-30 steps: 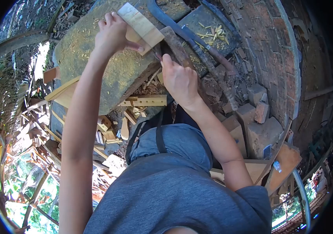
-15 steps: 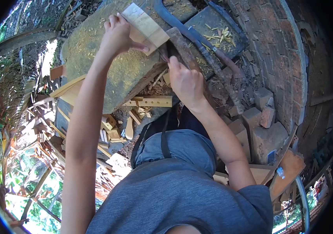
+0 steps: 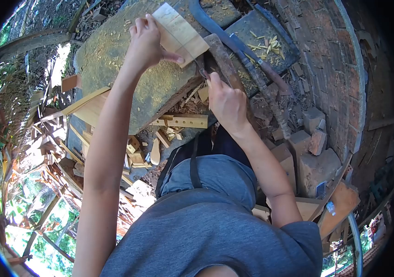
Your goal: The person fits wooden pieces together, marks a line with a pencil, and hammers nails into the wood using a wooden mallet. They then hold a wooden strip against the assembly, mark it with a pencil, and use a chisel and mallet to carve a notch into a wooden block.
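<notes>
My left hand (image 3: 147, 46) grips a pale, flat wooden board (image 3: 182, 33) along its left edge, thumb lying near the lower corner. A thin dark line crosses the board's face. My right hand (image 3: 227, 102) is closed around the handle of a slim hand tool (image 3: 202, 70). Its dark metal part points up-left to the board's lower right edge; the kind of tool is unclear. Below the board is a broad worn slab (image 3: 153, 94) strewn with yellowish sawdust, and a rough wooden post (image 3: 222, 57) stands just right of the board.
A blue-grey frame tool (image 3: 227, 39) lies beyond the post, beside a dark slab (image 3: 266, 34) with wood shavings. A drilled wood strip (image 3: 187, 121) and offcuts (image 3: 136, 151) lie near my legs. Stone blocks (image 3: 318, 166) and a brick wall (image 3: 331, 69) are on the right.
My right hand and the tool have drawn slightly back toward me relative to the board. The whole view has shifted a little, and my left hand still grips the board.
</notes>
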`<state>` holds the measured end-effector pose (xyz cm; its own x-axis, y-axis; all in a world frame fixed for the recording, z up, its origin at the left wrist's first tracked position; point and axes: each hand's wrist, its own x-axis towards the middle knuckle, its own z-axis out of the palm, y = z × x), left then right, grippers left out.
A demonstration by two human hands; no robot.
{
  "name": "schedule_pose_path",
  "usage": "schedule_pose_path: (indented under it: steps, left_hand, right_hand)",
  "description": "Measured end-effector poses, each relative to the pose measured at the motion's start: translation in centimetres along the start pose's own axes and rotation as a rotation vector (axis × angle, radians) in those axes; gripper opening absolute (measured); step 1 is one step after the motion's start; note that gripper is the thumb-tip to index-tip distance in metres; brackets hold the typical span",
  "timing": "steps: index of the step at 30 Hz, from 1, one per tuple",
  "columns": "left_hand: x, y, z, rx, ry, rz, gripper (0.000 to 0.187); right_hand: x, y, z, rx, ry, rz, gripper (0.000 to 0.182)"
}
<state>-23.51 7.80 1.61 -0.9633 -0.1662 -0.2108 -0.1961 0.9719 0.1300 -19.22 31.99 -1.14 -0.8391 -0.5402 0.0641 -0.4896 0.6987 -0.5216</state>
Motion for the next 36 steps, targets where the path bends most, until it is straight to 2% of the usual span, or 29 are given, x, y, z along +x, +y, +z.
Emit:
schedule_pose_path:
  steps: [2, 4, 5, 7, 18, 21, 30, 36]
  left_hand:
    - [0.0, 0.2, -0.2, 0.011, -0.001, -0.004, 0.15]
    - [0.0, 0.3, -0.4, 0.007, -0.002, 0.0, 0.149]
    - [0.0, 0.3, -0.5, 0.006, -0.009, 0.014, 0.148]
    - [0.1, 0.1, -0.4, 0.001, -0.032, -0.023, 0.15]
    - [0.4, 0.2, -0.4, 0.122, -0.096, -0.025, 0.155]
    - [0.4, 0.1, -0.3, 0.095, -0.044, 0.027, 0.15]
    - [0.4, -1.5, 0.9, 0.045, -0.077, -0.044, 0.152]
    - [0.1, -1.3, 1.3, -0.029, 0.03, 0.016, 0.153]
  right_hand:
    - [0.0, 0.4, -0.2, 0.021, -0.034, -0.007, 0.014]
    - [0.1, 0.6, -0.3, 0.218, -0.074, 0.022, 0.012]
    - [0.0, 0.6, -0.6, 0.221, -0.078, 0.017, 0.012]
    - [0.0, 0.4, -1.3, 0.261, -0.006, 0.005, 0.012]
    - [-0.2, 0.2, 0.1, 0.101, -0.056, 0.021, 0.012]
    - [-0.3, 0.1, 0.4, 0.086, -0.041, 0.026, 0.013]
    - [-0.6, 0.3, 0.2, 0.047, -0.028, 0.037, 0.013]
    - [-0.8, 1.4, 0.1, 0.012, 0.012, -0.026, 0.015]
